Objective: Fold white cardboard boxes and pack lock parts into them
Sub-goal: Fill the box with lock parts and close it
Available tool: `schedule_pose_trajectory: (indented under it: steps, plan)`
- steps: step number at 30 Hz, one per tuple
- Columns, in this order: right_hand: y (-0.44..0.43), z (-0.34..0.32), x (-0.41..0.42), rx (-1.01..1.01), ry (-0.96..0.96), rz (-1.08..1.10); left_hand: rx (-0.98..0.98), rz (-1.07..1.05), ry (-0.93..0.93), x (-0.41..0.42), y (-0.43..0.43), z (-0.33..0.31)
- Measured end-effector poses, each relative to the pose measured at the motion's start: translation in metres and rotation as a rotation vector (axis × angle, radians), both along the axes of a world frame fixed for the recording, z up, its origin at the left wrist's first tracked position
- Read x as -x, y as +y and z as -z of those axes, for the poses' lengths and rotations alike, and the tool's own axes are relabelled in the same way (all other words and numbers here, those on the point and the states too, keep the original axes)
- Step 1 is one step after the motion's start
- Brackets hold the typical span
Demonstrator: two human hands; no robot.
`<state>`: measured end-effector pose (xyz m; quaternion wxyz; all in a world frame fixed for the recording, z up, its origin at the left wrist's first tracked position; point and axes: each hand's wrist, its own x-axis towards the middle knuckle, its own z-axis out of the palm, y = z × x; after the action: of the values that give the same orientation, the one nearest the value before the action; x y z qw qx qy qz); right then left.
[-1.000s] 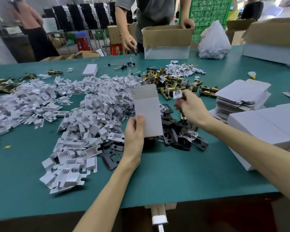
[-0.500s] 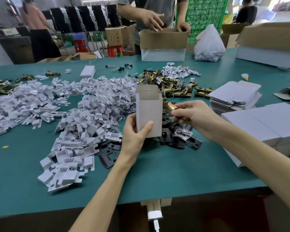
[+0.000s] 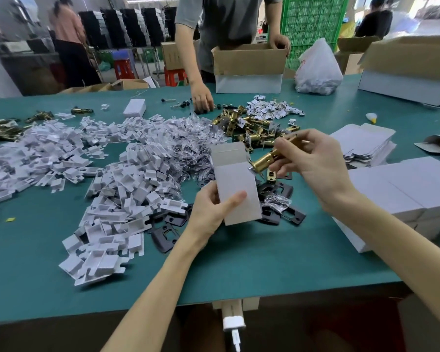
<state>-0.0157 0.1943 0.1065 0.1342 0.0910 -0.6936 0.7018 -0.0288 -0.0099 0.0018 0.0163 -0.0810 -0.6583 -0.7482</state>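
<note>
My left hand (image 3: pixel 210 210) grips a small white cardboard box (image 3: pixel 235 184), upright above the table with its top flap open. My right hand (image 3: pixel 313 163) holds a brass lock latch (image 3: pixel 266 157), tilted with its lower end at the box's open top right corner. Black strike plates (image 3: pixel 277 199) and a small foil bag lie on the table under the box. More brass latches (image 3: pixel 249 125) are heaped behind it. Flat unfolded white boxes (image 3: pixel 363 143) are stacked to the right.
White folded card inserts (image 3: pixel 117 181) sprawl over the left half of the green table (image 3: pixel 264 262). Closed white boxes (image 3: pixel 401 191) stand at right. A person opposite rests one hand on the table (image 3: pixel 201 100) and one on a brown carton (image 3: pixel 249 64). A white plastic bag (image 3: pixel 318 69) sits beyond.
My right hand picked a brass latch from the pile and raised it to the box's open top. My left hand turned the box more upright.
</note>
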Motion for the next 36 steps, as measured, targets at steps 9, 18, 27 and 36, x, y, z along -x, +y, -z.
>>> schedule_pose_trajectory:
  steps: [9,18,27,36]
  plan:
    - [-0.028,-0.030,-0.001,-0.413,0.367,0.087,0.012,0.101,0.029,0.000,0.000,0.000]
    - [-0.047,-0.031,0.004,-0.869,0.429,0.127,0.073,0.147,0.023,-0.001,-0.001,0.001]
    - [-0.053,-0.024,0.010,-0.947,0.324,0.038,0.053,0.135,0.003,-0.001,0.001,0.001]
    - [-0.053,-0.009,0.015,-1.190,0.334,-0.040,0.101,0.129,-0.010,-0.002,0.000,0.000]
